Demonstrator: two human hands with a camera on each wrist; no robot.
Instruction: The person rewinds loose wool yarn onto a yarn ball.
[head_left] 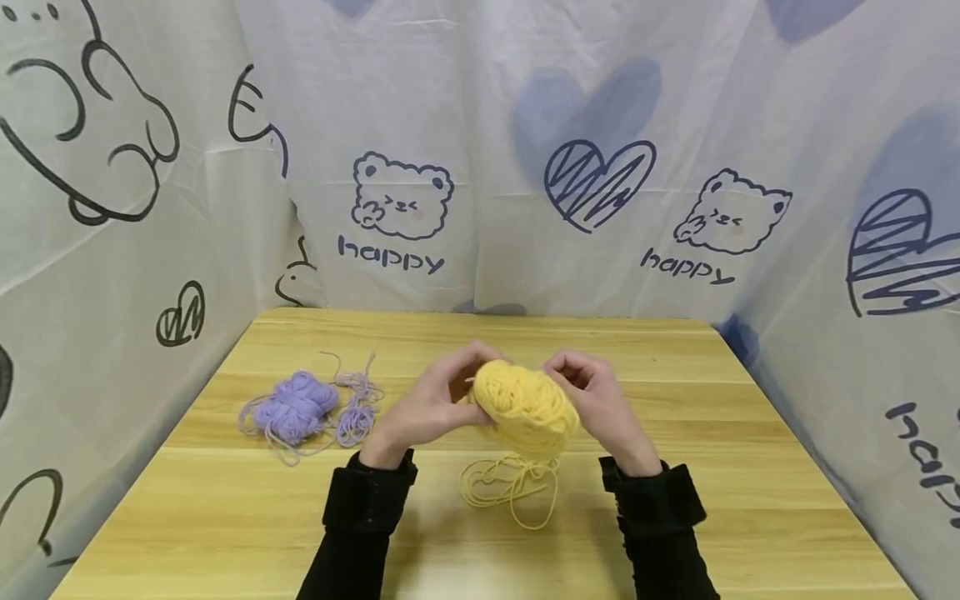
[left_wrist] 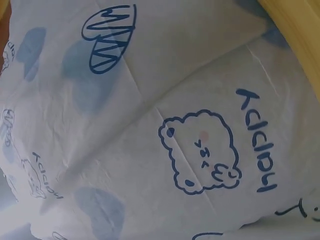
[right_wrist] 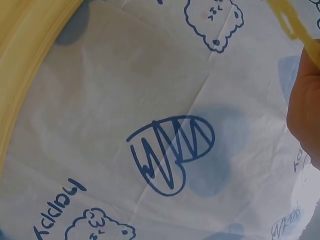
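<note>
A ball of yellow yarn is held up over the middle of the table. My left hand grips its left side, thumb in front and fingers behind. At the ball's upper right, my right hand has its fingers curled and pinches yarn; the fingertips are partly hidden behind the ball. In the right wrist view, yellow strands run down to the edge of that hand. Below the ball, loose loops of yellow yarn trail on the wood.
To the left on the wooden table lies a purple yarn bundle, with a loose purple tangle beside it. White printed cloth walls in the table at the back and both sides.
</note>
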